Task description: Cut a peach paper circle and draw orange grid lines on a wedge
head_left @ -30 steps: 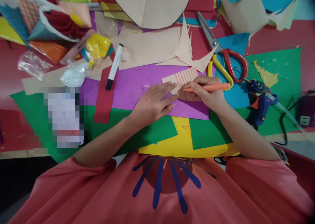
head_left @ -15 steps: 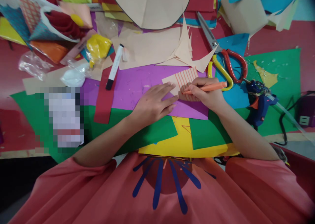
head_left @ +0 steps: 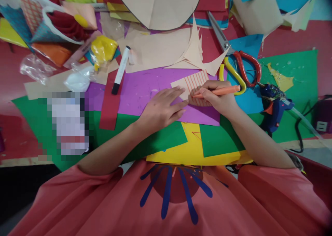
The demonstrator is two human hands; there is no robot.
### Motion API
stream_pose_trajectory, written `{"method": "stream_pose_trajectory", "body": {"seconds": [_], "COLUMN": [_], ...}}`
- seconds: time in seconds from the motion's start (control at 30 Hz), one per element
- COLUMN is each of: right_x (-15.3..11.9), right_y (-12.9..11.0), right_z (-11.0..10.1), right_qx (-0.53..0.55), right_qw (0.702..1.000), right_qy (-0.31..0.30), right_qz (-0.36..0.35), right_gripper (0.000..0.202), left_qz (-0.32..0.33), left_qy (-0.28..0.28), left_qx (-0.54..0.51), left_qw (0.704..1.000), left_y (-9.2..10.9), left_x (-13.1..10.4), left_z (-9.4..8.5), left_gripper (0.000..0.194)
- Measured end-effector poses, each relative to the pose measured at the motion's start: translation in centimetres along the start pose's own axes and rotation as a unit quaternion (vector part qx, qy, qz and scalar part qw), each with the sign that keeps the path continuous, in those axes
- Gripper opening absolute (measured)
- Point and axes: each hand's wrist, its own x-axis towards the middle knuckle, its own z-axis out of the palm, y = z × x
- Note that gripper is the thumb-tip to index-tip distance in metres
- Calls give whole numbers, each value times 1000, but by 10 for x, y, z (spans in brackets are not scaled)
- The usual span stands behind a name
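Observation:
A small cream paper piece (head_left: 181,81) with orange stripes across its right part lies on a purple sheet (head_left: 145,87). My left hand (head_left: 166,106) rests flat with its fingers spread, the fingertips pressing the paper's left side. In my right hand (head_left: 220,99) is an orange marker (head_left: 225,90), its tip touching the striped part. My right fingers hide some of the stripes. Just beyond that hand lie large scissors (head_left: 223,44) with one yellow and one red handle.
A blue glue gun (head_left: 276,113) lies on green paper at right, its cord near the table edge. A black-and-white marker (head_left: 121,70) lies left of centre. Cream paper scraps (head_left: 193,54) and a bag of yellow clay-like material (head_left: 103,49) sit farther back. A pixelated object (head_left: 70,123) is at left.
Almost nothing differs. The orange marker and my right hand have shifted very slightly; my left hand stays on the paper.

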Motion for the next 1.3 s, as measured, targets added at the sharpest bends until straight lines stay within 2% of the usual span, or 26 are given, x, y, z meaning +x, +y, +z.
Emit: {"method": "stream_pose_trajectory", "body": {"seconds": [0.43,0.7,0.93,1.03,1.17,1.3], "right_x": [1,2,2,3,0,-4], "right_y": [-7,-4,1,3,1,-1], "right_z": [1,0,-6,-7,-6,-5], "right_qx": [78,118,109,105,117,140], "right_qw": [995,990,993,994,991,987], "right_qy": [-56,-78,-14,16,65,76], "right_qz": [6,-11,37,19,10,-17], "right_gripper": [35,31,27,24,27,28], "left_qz": [-1,3,2,1,36,91], "left_qy": [0,7,4,2,-9,-36], "left_qx": [4,4,-10,-10,-8,-15], "left_qw": [1000,1000,1000,1000,999,995], "left_y": [0,0,-1,-1,0,3], "left_x": [1,0,0,0,-1,-3], "left_z": [0,0,0,-1,-1,1], "left_gripper": [27,27,25,25,25,29]}}
